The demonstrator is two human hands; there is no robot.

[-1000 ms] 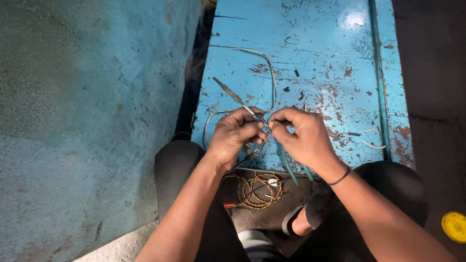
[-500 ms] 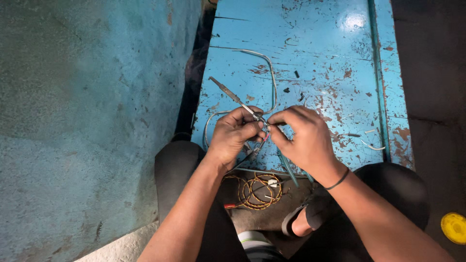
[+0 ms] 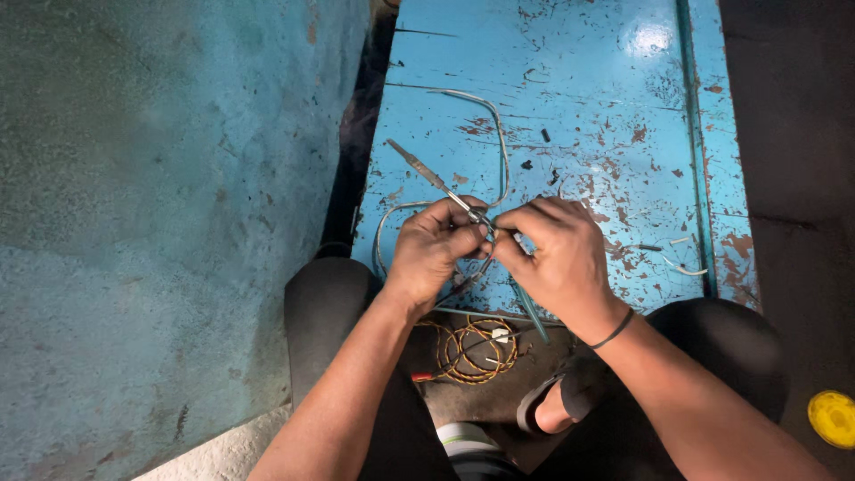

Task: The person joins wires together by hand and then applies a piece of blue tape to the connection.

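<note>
1. The left hand (image 3: pixel 434 252) was closed in a pinching grip on a thin grey cable (image 3: pixel 501 142) at the place where the two hands met, over the near edge of the counter (image 3: pixel 606 80).
2. The right hand (image 3: pixel 557 254) faced it, with its grip also pinched shut on the same cable, just beside the fingers of the left hand.
3. A slim metal tool (image 3: pixel 426 172) lay on a slant and ran from the counter into the left fingers; I could not tell which hand really held it.
4. The cable made a loop on the worn blue counter behind the hands and came back to them.
5. A teal rod (image 3: pixel 529 308) pointed down from under the right hand.
6. Below the hands, between the knees, a coil of yellow wire (image 3: pixel 470 349) lay on the floor.
7. A black band (image 3: pixel 614 331) was around the right wrist.
8. A yellow round object (image 3: pixel 834 418) lay well apart at the right edge.
</note>
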